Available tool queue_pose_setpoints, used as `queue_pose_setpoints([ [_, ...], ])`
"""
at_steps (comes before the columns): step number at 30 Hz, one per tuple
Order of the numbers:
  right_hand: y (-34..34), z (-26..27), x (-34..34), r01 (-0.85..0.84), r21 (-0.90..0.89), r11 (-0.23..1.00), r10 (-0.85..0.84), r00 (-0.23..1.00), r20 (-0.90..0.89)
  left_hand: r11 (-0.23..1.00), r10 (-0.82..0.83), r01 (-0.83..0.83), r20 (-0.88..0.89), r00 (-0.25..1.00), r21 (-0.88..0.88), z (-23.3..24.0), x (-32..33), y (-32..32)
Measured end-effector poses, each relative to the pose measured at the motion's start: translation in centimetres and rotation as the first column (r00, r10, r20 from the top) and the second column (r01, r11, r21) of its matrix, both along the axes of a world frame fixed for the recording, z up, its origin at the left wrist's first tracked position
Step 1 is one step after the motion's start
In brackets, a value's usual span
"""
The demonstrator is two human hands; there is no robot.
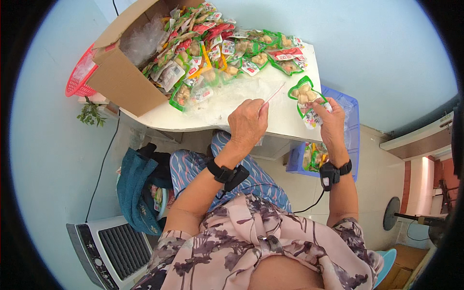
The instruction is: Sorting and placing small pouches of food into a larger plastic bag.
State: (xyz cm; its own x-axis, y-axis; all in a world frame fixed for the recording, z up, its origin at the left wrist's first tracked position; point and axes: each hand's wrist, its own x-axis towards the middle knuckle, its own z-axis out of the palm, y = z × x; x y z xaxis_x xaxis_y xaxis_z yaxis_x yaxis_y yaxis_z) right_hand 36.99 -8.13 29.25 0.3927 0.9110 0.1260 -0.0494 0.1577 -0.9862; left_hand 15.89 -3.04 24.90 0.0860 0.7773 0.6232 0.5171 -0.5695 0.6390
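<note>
My left hand [248,119] is closed around the edge of a clear plastic bag [272,95] with a thin red line along its rim, over the white table [224,116]. Between thumb and fingers, my right hand [331,117] pinches a green-edged snack packet [305,95] with pale pieces showing through its window, above the table's right end. A printed white part of a packet hangs below those fingers. Further back, a large heap of small snack packets [203,47] in green, red, white and orange spreads over the table.
An open cardboard box [127,81] lies tilted at the table's left, clear plastic bags inside. Behind it is a red basket [78,87]. A blue plastic crate [353,145] with packets stands below the right edge. A teal cloth [136,195] and an air cooler [112,250] are at lower left.
</note>
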Motion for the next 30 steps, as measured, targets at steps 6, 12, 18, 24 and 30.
queue_pose_setpoints([
  [6, -2.0, 0.7, -1.5, -0.218, -0.108, 0.97, 0.206, 0.972, -0.109, 0.994, 0.058, -0.054, -0.043, 0.997, 0.099, 0.7, 0.4, 0.1],
  [12, -1.6, 0.5, -2.6, -0.303, -0.095, 0.948, 0.298, 0.952, -0.069, 0.996, 0.012, -0.003, -0.094, 0.996, 0.092, 1.3, 0.6, -0.5],
  [18, -1.3, 0.9, -3.0, -0.293, -0.137, 0.946, 0.296, 0.955, 0.003, 0.995, 0.013, -0.011, -0.027, 1.0, 0.099, 1.9, 0.2, -0.8],
  [24, -1.2, 0.5, -2.7, -0.126, -0.142, 0.982, 0.156, 0.962, 0.224, 0.998, -0.046, 0.044, 0.047, 0.998, 0.052, 1.9, 0.3, -0.6],
  [30, -1.7, 0.5, -2.3, -0.152, -0.137, 0.979, 0.16, 0.986, 0.048, 0.997, -0.071, 0.071, 0.041, 0.997, 0.004, 1.2, 0.9, -0.5],
])
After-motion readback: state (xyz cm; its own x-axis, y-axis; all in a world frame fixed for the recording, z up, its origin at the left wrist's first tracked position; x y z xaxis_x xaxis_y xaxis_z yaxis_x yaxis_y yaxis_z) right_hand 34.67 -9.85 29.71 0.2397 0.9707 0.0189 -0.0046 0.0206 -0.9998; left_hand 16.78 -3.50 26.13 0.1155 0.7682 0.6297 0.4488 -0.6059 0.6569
